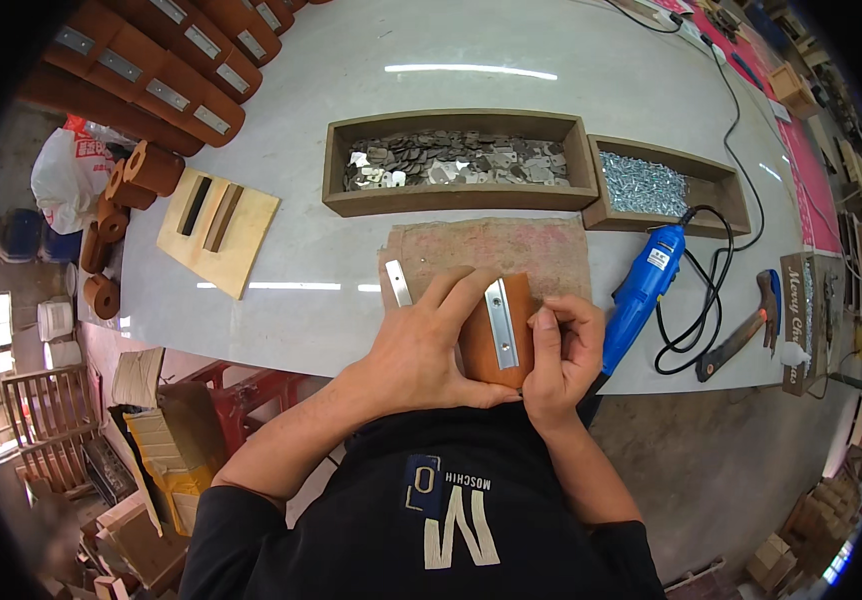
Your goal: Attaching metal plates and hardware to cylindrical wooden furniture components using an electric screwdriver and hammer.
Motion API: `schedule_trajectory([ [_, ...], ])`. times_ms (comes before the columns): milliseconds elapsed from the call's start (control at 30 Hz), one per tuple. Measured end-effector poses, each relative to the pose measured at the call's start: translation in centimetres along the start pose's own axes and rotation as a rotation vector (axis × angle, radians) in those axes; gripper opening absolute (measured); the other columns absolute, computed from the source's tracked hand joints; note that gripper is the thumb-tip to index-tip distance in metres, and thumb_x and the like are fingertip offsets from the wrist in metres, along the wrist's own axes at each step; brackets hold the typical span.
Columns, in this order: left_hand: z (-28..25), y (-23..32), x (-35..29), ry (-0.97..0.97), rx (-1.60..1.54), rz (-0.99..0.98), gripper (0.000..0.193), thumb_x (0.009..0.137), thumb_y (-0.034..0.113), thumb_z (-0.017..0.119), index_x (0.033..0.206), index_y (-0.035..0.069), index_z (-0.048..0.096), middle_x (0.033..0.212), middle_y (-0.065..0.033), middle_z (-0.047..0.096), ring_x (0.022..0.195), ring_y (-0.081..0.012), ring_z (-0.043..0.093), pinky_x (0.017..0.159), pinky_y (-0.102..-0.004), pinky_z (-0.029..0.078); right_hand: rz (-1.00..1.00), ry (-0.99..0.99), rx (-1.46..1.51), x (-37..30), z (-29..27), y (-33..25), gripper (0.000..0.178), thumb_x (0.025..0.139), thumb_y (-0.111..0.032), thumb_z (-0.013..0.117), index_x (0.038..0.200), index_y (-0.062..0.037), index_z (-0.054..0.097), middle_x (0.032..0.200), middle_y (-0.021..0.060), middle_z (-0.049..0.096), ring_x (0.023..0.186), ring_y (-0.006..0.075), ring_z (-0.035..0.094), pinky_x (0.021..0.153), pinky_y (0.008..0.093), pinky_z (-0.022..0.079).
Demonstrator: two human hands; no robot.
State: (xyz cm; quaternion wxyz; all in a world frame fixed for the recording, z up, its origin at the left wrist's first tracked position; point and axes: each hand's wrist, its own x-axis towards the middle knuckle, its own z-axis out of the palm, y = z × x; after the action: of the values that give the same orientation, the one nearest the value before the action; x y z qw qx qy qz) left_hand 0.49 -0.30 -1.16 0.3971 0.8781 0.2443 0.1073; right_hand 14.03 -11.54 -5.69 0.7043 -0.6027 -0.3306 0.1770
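My left hand (413, 350) is wrapped round a reddish-brown wooden block (518, 310) with rounded sides, fingers on its far end and thumb along its near end. A silver metal strip (502, 325) with screw holes lies lengthwise on the block's upper face. My right hand (563, 365) is beside the block's right side, thumb and forefinger pinched together; whatever is between them is too small to make out. Another flat metal strip (398, 284) sticks out beyond my left knuckles, over the stained cloth (541, 245). A blue electric screwdriver (643, 290) lies right of my right hand.
Beyond the cloth stand a wooden tray (456, 203) of small metal plates and a smaller tray (666, 218) of screws. A hammer (741, 340) and black cable (716, 300) lie right. Left are a board (236, 265) with two bars and stacked brown wooden pieces (166, 95).
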Motion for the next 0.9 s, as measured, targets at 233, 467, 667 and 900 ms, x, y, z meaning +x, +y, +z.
schedule_trajectory([
  [233, 0.0, -1.7, -0.4, -0.017, -0.206, -0.001, 0.113, 0.056, 0.048, 0.092, 0.143, 0.006, 0.034, 0.132, -0.0195, 0.049, 0.113, -0.0416, 0.057, 0.09, -0.0486, 0.05, 0.07, -0.092, -0.054, 0.3, -0.4, -1.2, 0.015, 0.094, 0.001, 0.063, 0.109, 0.0025, 0.06, 0.092, 0.0053, 0.063, 0.081, 0.0089, 0.056, 0.073, 0.0222, 0.046],
  [467, 0.3, 0.3, -1.0, -0.01, -0.173, 0.055, 0.105, 0.056, 0.037, 0.096, 0.138, 0.008, 0.037, 0.136, -0.02, 0.048, 0.114, -0.0382, 0.059, 0.08, -0.0421, 0.057, 0.117, -0.014, -0.071, 1.1, -0.8, -1.8, 0.014, 0.096, 0.0, 0.061, 0.11, 0.0024, 0.06, 0.101, 0.0113, 0.069, 0.089, 0.0126, 0.063, 0.083, 0.0249, 0.05],
  [667, 1.7, 0.8, -3.1, 0.132, 0.131, 0.346, 0.08, 0.057, 0.032, 0.095, 0.118, 0.013, 0.048, 0.14, -0.0295, 0.048, 0.08, -0.0313, 0.072, 0.056, -0.0323, 0.058, 0.396, 0.042, 0.345, 1.4, -0.2, -2.5, 0.016, 0.1, -0.005, 0.057, 0.115, -0.0002, 0.056, 0.106, 0.0154, 0.07, 0.099, 0.0179, 0.067, 0.09, 0.0298, 0.053],
  [900, 1.8, 0.5, -3.9, 0.213, 0.173, 0.43, 0.069, 0.061, 0.032, 0.094, 0.108, 0.014, 0.047, 0.136, -0.029, 0.052, 0.081, -0.0312, 0.072, 0.054, -0.0311, 0.058, 0.302, 0.04, 0.399, 0.5, 0.0, -3.0, 0.016, 0.1, -0.005, 0.057, 0.115, -0.0007, 0.055, 0.105, 0.0161, 0.07, 0.099, 0.0186, 0.067, 0.09, 0.0309, 0.054],
])
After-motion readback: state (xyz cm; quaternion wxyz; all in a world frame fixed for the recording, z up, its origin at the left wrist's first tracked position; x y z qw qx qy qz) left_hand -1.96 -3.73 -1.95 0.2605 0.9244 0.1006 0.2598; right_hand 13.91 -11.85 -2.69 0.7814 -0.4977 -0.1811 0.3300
